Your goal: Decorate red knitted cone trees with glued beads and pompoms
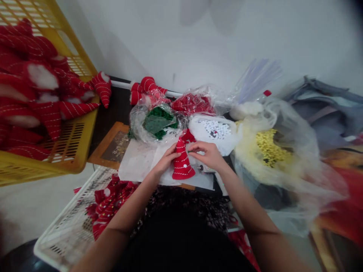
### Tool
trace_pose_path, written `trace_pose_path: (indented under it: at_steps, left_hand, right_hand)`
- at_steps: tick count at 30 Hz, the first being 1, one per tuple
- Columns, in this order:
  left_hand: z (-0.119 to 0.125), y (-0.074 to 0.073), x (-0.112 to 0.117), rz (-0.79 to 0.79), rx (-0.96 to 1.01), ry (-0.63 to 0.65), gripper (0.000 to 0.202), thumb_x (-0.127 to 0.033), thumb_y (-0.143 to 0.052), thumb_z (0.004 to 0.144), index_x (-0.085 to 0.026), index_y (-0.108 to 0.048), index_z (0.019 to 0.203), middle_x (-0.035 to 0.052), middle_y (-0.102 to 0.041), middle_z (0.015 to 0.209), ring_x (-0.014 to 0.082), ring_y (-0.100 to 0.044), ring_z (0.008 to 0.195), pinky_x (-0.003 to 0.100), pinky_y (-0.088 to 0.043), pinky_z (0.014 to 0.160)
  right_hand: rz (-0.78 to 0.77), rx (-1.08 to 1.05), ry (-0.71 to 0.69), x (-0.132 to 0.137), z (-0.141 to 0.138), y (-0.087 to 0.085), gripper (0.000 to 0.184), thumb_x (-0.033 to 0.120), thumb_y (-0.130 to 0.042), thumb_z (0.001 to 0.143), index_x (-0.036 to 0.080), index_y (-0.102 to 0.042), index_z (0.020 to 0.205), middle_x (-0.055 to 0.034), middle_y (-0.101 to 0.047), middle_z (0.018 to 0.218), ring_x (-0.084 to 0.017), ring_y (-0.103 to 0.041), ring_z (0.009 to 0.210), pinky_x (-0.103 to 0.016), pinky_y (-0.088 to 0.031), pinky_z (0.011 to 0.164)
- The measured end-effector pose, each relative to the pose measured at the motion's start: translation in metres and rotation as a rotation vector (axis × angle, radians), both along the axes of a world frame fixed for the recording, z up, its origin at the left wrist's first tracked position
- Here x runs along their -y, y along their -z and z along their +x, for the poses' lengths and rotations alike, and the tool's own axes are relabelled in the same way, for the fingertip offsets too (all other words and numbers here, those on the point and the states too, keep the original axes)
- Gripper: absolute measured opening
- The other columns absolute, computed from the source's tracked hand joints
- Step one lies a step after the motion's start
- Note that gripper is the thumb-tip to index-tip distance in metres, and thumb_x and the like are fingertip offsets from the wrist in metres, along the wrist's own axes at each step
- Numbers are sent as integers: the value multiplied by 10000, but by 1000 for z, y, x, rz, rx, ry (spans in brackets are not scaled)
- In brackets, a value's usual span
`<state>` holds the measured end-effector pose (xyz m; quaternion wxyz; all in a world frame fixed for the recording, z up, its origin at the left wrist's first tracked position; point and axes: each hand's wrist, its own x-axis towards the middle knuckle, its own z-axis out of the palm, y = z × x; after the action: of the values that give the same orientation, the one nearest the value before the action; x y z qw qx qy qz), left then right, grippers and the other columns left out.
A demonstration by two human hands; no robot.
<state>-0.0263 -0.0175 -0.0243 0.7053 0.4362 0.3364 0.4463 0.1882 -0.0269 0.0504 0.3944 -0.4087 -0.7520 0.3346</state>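
Note:
A small red knitted cone hat [182, 163] with white stripes and dots lies on a white sheet [138, 162] in front of me. My left hand [166, 160] grips its left side with fingers curled. My right hand [205, 154] pinches at the hat's right edge near the tip; what is between those fingers is too small to make out. Just behind the hat sits a white bag of white beads [217, 130].
A yellow crate [70, 143] full of red hats stands at the left. A white basket [68, 226] with more red hats sits lower left. Plastic bags hold green pieces [159, 122], red pieces [193, 102] and yellow beads [268, 147]. Grey cloth [326, 109] lies at right.

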Motion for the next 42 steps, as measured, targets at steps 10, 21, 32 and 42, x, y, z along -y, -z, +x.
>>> trace_pose_path:
  at_steps: [10, 21, 32, 42]
  left_hand:
    - [2, -4, 1, -7, 12, -4, 644, -350, -787, 725, -250, -726, 1358, 69, -690, 1451, 381, -521, 1434, 512, -318, 1254]
    - [1, 8, -2, 48, 12, 8, 576, -295, -756, 763, -271, -728, 1337, 52, -671, 1475, 361, -507, 1448, 515, -305, 1257]
    - [-1, -1, 3, -24, 17, 15, 655, -328, -789, 740, -267, -716, 1389, 59, -637, 1533, 381, -497, 1461, 511, -318, 1255]
    - [0, 3, -1, 1, -3, 13, 698, -336, -779, 749, -272, -683, 1437, 66, -623, 1553, 383, -472, 1489, 514, -293, 1277]
  right_hand:
    - [128, 83, -11, 6, 1, 0, 185, 261, -688, 986, 275, -846, 1079, -65, -807, 1089, -222, -770, 959, -383, -643, 884]
    - [217, 196, 13, -24, -37, -1, 144, 186, -727, 929, 219, -766, 794, -74, -705, 1045, -230, -706, 961, -407, -613, 904]
    - [130, 493, 923, -43, 124, -7, 165, 280, -691, 899, 175, -817, 888, -144, -745, 997, -250, -683, 833, -401, -560, 808]
    - [-301, 734, 1109, -9, 242, 30, 334, 109, -690, 724, 254, -561, 452, -41, -540, 504, -224, -545, 540, -384, -389, 616]
